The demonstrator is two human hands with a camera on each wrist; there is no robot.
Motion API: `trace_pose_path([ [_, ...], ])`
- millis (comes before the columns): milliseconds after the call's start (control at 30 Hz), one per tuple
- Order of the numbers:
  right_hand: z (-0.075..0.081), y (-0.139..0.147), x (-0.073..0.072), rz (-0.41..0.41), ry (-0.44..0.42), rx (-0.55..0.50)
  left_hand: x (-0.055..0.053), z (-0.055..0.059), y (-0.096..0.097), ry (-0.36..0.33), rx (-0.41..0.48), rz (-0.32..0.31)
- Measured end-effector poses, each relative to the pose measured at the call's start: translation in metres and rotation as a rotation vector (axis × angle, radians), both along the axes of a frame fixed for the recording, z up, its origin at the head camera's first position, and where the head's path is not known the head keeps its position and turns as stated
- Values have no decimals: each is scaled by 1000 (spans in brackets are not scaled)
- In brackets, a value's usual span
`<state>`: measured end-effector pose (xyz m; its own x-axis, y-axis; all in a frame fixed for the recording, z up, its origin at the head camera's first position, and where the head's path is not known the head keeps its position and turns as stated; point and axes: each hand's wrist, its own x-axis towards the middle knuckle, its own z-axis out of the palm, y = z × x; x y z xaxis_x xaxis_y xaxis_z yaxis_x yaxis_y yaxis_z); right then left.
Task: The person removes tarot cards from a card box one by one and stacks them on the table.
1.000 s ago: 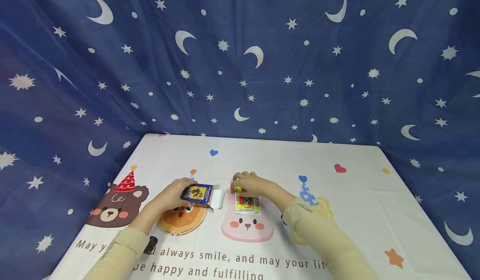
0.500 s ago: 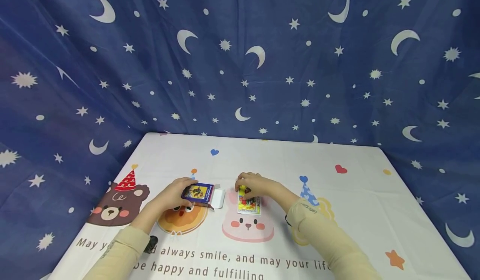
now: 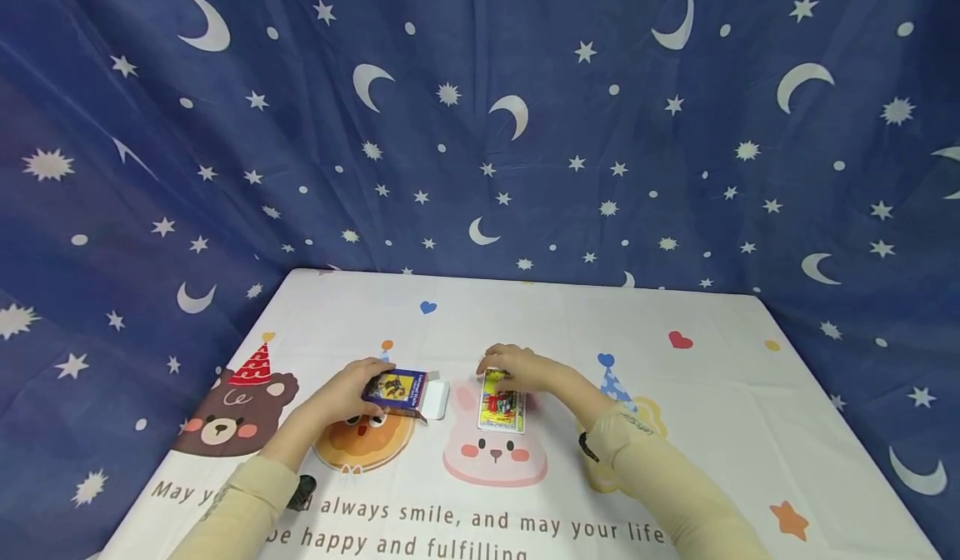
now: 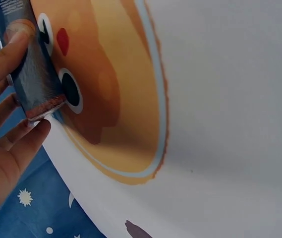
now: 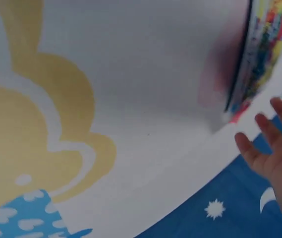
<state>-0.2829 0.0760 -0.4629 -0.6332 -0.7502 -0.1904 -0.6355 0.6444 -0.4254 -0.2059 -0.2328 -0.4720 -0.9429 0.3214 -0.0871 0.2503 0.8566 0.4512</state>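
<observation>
My left hand (image 3: 347, 395) grips a blue card box (image 3: 397, 388) at its left end, thumb along the near side and fingers along the far side. The box's white end flap (image 3: 435, 399) hangs open toward the right. In the left wrist view, the fingertips touch the end of the box (image 4: 39, 82). A stack of tarot cards (image 3: 501, 414) with colourful faces lies on the pink rabbit print. Over its far end is my right hand (image 3: 525, 368). In the right wrist view, the fingers are spread and slightly apart from the card stack (image 5: 264, 54).
A white tablecloth (image 3: 637, 327) with printed animals, hearts and lettering covers the table. A blue curtain (image 3: 450, 193) with moons and stars hangs behind and at the left. Dark straps show at both wrists, the left one being a black wrist device (image 3: 302, 492).
The card stack has shifted slightly to the right along with my right hand, and more of its top card now shows. The left hand and the box have stayed in place.
</observation>
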Motion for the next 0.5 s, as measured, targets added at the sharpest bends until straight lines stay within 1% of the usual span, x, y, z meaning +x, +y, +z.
trace_pose_path([
  [67, 2, 6, 1, -71, 29, -62, 0, 0, 1, -3, -2, -5],
  [133, 4, 13, 3, -174, 39, -117, 1, 1, 1, -5, -5, -5],
  [233, 4, 24, 6, -332, -11, -176, 2, 2, 1, -12, -9, 2],
  [267, 3, 27, 7, -381, -46, -193, 2, 3, 1, -18, -4, 7],
  [400, -4, 38, 13, -569, -229, -255, 4, 6, 3, -23, 1, 5],
  [500, -8, 43, 17, -698, -352, -309, 5, 6, 5, -7, -7, -4],
])
